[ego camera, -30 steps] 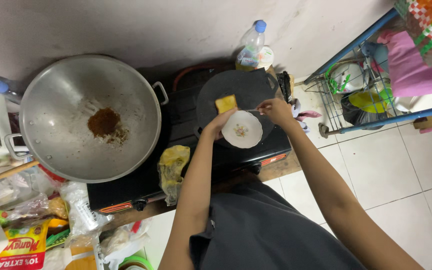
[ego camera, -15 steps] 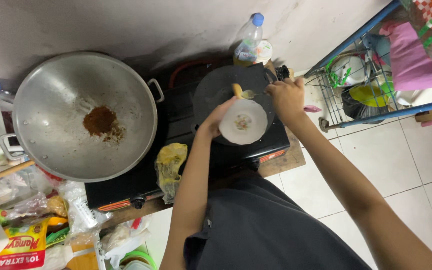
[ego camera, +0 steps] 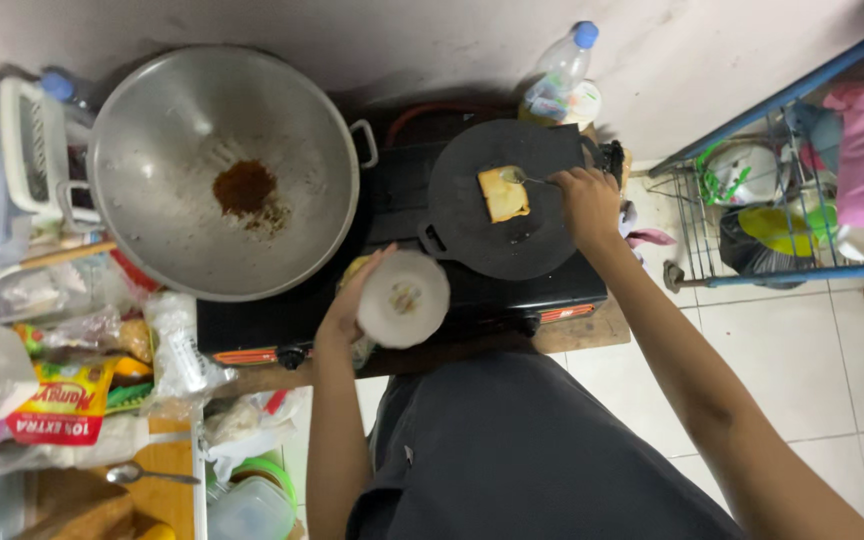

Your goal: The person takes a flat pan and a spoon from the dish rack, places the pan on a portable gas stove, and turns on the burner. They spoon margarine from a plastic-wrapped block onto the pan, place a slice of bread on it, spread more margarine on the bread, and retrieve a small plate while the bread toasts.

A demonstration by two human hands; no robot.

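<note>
My left hand (ego camera: 344,310) holds a small white bowl (ego camera: 403,298) with a little food residue, over the front edge of the black stove (ego camera: 402,200). My right hand (ego camera: 587,203) grips a metal spoon (ego camera: 520,178) whose bowl rests on a yellow slice of bread (ego camera: 503,194). The slice lies on a flat black griddle pan (ego camera: 504,215) on the stove's right burner.
A large steel wok (ego camera: 224,170) with brown spice paste sits on the left burner. A plastic bottle (ego camera: 557,75) stands behind the griddle by the wall. Packets and bags crowd the left counter (ego camera: 62,380). A blue wire rack (ego camera: 772,200) with dishes stands at right on white floor tiles.
My left hand has carried the white bowl from over the griddle down toward the stove's front edge. My right hand now presses the spoon on the bread slice.
</note>
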